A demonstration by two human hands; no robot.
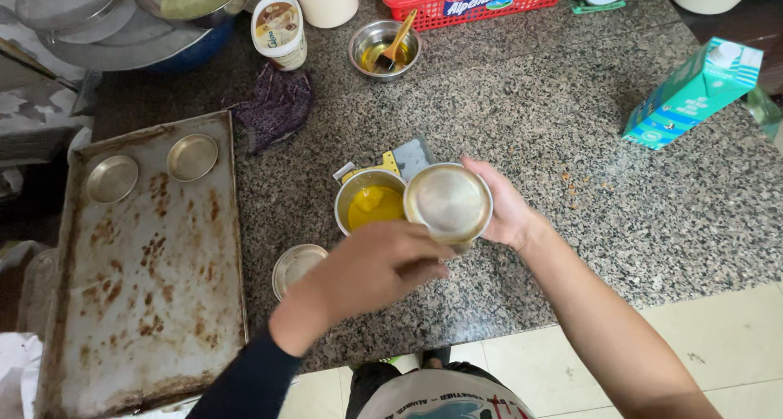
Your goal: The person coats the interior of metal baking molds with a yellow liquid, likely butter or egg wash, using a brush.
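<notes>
1. Right hand [507, 211]: cupped around the far side of a small round metal tin [449, 202], fingers curled on its rim, holding it tilted so that its shiny inside faces the camera.
2. Left hand [371, 266]: closed, fingertips pressed together at the near edge of the same tin; what they pinch, if anything, cannot be told. A dark sleeve covers the forearm.
3. Small round metal tin: thin, pale, polished metal, shallow with a flared wall; it looks bare of batter, with a dull sheen.
4. Metal cup [369, 200]: just left of the held tin and beyond the left hand; steel, round, part-filled with a smooth yellow liquid. A grey scraper [412, 156] lies just behind it.
5. Empty tin [295, 265]: on the counter just left of the left hand, same kind, unfilled.
6. Baking tray [147, 305]: well to the left of both hands; flat, rectangular, worn metal with brown rust-like stains. Two tins [152, 168] sit at its far end.
7. Progress, as judged: two tins placed on the tray, one in hand, one waiting; none shows yellow filling, so filling appears undone and most of the tray is unoccupied.
8. Granite counter [571, 125]: speckled grey, polished.
</notes>
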